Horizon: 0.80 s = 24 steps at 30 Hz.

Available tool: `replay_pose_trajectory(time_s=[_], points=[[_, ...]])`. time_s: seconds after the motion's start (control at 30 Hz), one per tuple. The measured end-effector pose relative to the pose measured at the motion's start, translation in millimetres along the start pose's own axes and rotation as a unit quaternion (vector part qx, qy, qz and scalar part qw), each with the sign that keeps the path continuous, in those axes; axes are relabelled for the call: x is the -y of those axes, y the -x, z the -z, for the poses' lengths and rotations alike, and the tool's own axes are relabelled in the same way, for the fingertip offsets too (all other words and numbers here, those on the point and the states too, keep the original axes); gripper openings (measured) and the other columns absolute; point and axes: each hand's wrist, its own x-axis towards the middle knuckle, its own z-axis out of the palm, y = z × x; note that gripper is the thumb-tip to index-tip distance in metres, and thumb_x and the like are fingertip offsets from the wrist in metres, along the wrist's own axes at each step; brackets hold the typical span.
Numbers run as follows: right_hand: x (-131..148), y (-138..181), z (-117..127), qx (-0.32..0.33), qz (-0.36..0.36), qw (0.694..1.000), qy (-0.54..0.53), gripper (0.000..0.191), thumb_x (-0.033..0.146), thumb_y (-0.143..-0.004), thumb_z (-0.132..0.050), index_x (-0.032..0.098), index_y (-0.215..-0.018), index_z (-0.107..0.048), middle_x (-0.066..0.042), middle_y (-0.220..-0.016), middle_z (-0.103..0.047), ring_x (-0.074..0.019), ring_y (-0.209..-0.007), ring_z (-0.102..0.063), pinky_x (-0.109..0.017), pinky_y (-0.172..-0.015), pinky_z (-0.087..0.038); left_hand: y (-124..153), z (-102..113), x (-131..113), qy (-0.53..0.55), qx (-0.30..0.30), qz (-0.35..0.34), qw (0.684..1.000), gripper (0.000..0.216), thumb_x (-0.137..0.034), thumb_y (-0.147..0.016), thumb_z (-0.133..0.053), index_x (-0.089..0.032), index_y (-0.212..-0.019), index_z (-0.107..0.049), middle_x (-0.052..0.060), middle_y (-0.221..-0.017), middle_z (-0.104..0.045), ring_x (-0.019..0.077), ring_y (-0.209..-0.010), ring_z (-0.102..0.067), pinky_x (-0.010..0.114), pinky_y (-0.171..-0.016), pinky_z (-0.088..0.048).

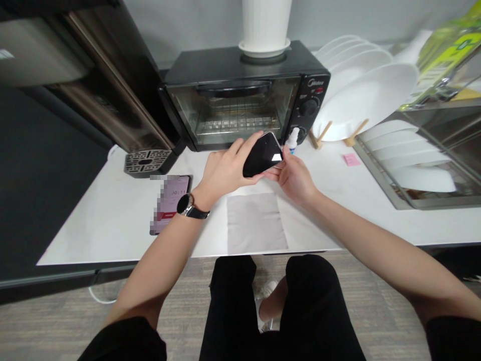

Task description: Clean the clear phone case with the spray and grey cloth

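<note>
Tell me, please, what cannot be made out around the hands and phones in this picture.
All in the head view:
Back of the held phone: faces away, behind its screen and the left hand.
Base of the small white bottle: hidden by the right hand.
Left side of the counter phone: pixelated.
Top of the white pot: cut off by the upper edge.

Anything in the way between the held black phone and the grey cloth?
Nothing visible, apart from the left hand and right hand holding the black phone. The small white bottle stands on the far side of the right hand, away from the grey cloth.
</note>
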Motion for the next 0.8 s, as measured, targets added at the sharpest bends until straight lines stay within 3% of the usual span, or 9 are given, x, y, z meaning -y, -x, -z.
replay_pose_trajectory(time_s=[0.23,0.6,0.8], points=[[-13.2,-5.9,17.6,-0.047,0.057,0.997,0.024,0.031,0.046,-0.070,-0.036,0.018,-0.068,-0.049,-0.001,-0.060,-0.055,-0.0093,-0.049,-0.050,-0.023,-0.047,-0.042,3.5,-8.7,-18.6,0.030,-0.024,0.042,0.998,0.069,-0.049,-0.060,-0.042,-0.025,-0.117,-0.011,0.005,-0.097,-0.046,0.0221,-0.072,-0.050,0.029,-0.051,-0.033],[-4.1,-4.6,13.1,-0.049,0.033,0.998,0.037,0.030,0.047,-0.070,-0.034,0.022,-0.065,-0.051,0.000,-0.059,-0.054,-0.0115,-0.049,-0.049,-0.025,-0.043,-0.040,6.4,-5.4,-26.6,0.076,-0.046,0.069,0.994,0.065,-0.051,-0.061,-0.040,-0.027,-0.116,-0.015,0.005,-0.093,-0.046,0.0212,-0.070,-0.050,0.028,-0.052,-0.033],[-5.1,-6.8,10.5,-0.045,0.073,0.996,0.004,0.024,0.044,-0.070,-0.036,0.023,-0.063,-0.047,0.004,-0.050,-0.045,-0.0080,-0.043,-0.042,-0.021,-0.038,-0.035,6.5,2.8,-30.3,0.116,-0.035,0.038,0.992,0.067,-0.055,-0.062,-0.032,-0.025,-0.117,-0.009,0.004,-0.101,-0.043,0.0216,-0.086,-0.046,0.026,-0.060,-0.036]])
